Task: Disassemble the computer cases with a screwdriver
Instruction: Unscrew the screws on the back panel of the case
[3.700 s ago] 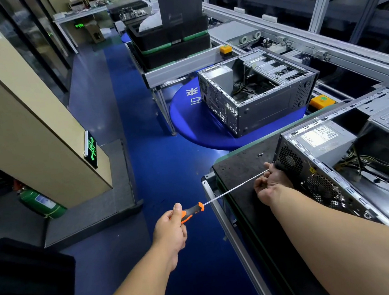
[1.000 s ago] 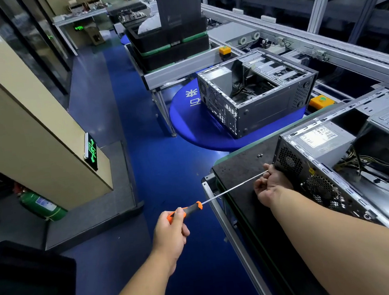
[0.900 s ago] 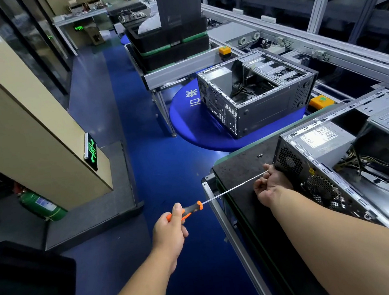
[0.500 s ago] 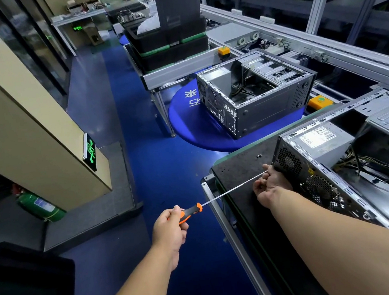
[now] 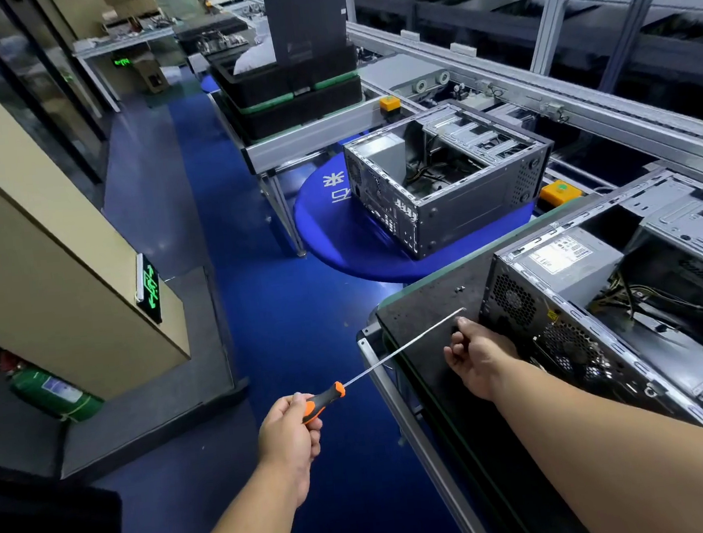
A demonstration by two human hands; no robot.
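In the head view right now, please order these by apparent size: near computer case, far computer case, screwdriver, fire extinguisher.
1. near computer case, partly cropped and nearest the camera
2. far computer case
3. screwdriver, long but thin
4. fire extinguisher, partly hidden

A workshop aisle with a blue floor and a conveyor line

The glossy blue floor [image 5: 260,318] runs between a beige pillar [image 5: 39,253] on the left and a long aluminium conveyor frame [image 5: 539,93] on the right. A green lit exit sign [image 5: 148,286] is fixed low on the pillar, and a green fire extinguisher [image 5: 55,393] lies beside its base. Dark glass walls [image 5: 46,102] stand behind, and a white table [image 5: 118,44] is far at the back.
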